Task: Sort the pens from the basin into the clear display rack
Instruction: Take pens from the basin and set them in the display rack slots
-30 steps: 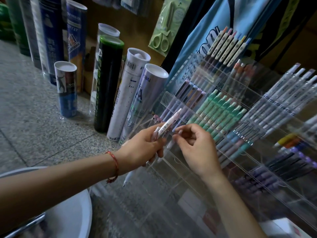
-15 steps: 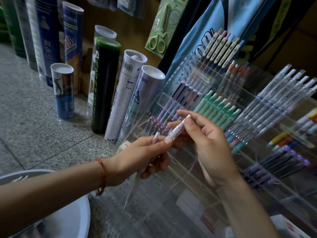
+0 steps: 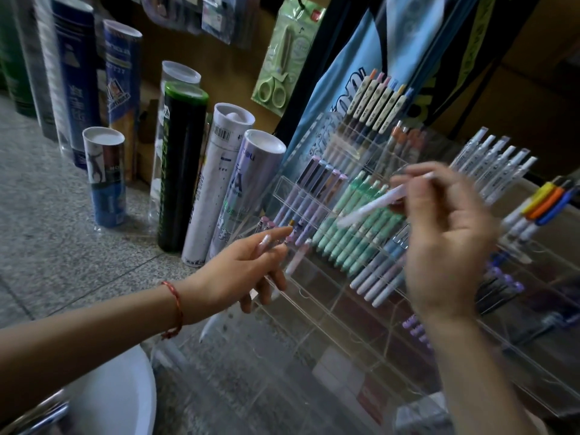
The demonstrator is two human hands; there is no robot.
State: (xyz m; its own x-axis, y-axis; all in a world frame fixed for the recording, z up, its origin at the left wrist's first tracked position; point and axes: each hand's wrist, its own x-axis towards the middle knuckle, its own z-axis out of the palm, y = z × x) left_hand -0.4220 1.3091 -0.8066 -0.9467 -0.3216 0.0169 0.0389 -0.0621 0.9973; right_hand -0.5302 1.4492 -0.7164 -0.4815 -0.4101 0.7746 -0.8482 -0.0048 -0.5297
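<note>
Right hand lifted pen over rack; left hand grips spare pen.

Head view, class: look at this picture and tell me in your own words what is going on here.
A person is filling a clear display rack with pens. The right hand, blurred, pinches a white pen in the air in front of the row of mint-green pens. The left hand grips a second pen by the rack's lower left slots. The white basin sits at the lower left.
</note>
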